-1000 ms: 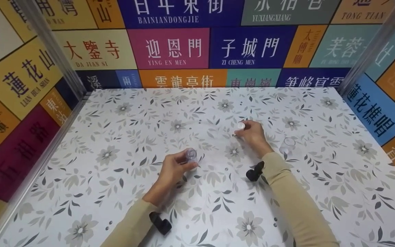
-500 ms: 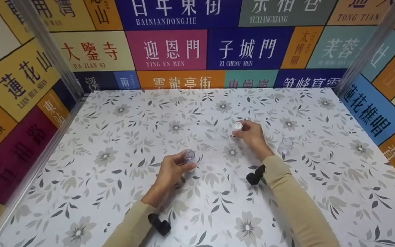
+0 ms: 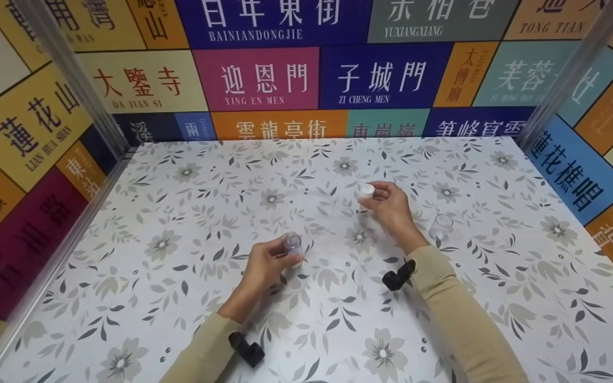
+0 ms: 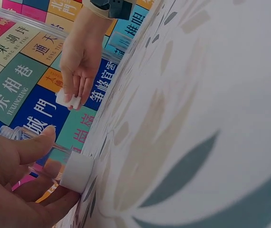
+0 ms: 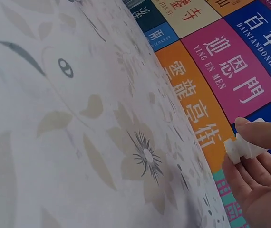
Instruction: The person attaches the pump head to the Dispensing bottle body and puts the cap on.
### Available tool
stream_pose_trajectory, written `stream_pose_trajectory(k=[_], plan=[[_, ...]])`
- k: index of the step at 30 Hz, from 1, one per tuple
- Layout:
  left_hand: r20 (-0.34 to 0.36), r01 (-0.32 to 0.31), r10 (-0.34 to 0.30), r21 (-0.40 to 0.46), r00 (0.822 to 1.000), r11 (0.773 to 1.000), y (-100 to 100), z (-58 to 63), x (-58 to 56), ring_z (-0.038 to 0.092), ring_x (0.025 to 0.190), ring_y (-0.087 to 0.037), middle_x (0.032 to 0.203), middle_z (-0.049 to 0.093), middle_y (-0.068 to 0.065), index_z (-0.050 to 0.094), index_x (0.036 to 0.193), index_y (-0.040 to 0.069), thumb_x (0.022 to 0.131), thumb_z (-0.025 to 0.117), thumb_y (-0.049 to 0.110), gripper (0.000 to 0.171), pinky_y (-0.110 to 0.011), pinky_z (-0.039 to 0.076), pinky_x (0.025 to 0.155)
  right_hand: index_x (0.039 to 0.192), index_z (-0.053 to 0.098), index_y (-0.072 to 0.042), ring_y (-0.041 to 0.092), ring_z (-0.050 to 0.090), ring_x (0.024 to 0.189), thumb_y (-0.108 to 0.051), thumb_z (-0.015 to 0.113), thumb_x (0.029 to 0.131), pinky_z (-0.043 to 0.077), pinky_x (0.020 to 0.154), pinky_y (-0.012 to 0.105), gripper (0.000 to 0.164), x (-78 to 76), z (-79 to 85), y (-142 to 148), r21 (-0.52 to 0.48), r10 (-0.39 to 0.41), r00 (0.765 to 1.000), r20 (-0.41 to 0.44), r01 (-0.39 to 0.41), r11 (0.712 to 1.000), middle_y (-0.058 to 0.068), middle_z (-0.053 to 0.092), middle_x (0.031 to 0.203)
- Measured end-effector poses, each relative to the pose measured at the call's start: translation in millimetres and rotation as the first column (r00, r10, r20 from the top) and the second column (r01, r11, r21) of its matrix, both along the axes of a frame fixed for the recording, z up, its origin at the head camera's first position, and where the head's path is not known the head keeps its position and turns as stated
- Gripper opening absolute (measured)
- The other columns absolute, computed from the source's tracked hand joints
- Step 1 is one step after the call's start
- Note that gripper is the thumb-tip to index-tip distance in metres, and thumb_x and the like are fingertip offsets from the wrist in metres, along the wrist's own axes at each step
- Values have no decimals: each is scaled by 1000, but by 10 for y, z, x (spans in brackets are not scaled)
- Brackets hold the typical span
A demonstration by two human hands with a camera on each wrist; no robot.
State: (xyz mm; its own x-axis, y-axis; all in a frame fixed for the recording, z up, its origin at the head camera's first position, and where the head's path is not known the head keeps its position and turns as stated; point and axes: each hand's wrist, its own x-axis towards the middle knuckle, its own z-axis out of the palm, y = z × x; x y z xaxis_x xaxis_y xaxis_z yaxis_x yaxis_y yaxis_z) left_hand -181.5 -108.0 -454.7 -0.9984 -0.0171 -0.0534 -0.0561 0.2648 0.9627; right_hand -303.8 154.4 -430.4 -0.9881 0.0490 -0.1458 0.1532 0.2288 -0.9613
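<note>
Gripping a clear bottle: left hand, thumb and fingers curled round its sides; bottle neck up, white end toward the floral-covered desk. Right hand pinches a small white piece between thumb and fingers, raised above the desk, apart from the bottle. Clear cup on desk, near the right hand.

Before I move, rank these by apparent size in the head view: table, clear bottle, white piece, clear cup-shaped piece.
1. Table
2. Clear cup-shaped piece
3. Clear bottle
4. White piece
The last two are partly covered, so I rank only what shows.
</note>
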Motion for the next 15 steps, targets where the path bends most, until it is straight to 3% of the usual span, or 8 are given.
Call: stream_pose_trajectory(k=[5, 12, 15], plan=[[-1, 3, -3, 1, 1000, 1000, -4, -19, -2, 65, 120, -37, 128, 66, -25, 60, 133, 0, 83, 79, 7, 53, -39, 54, 99, 134, 49, -1, 17, 60, 113, -8, 75, 88, 53, 85, 17, 53, 54, 52, -36, -51, -11, 999, -38, 9, 999, 12, 61, 128], [-1, 2, -2, 7, 1000, 1000, 1, -16, 3, 65, 120, -37, 128, 65, -26, 60, 134, 0, 83, 79, 6, 55, -39, 53, 100, 126, 54, -1, 11, 60, 106, -1, 76, 85, 55, 85, 18, 46, 118, 105, -105, -94, -6, 994, -109, -4, 996, 7, 62, 118], [0, -1, 1, 9, 1000, 1000, 9, -10, 3, 65, 120, -36, 127, 66, -26, 61, 133, 0, 83, 79, 5, 53, -39, 53, 100, 124, 54, 2, 9, 61, 101, 3, 76, 83, 56, 85, 19, 46, 143, 122, -138, -114, 4, 989, -149, -21, 993, 11, 64, 118]])
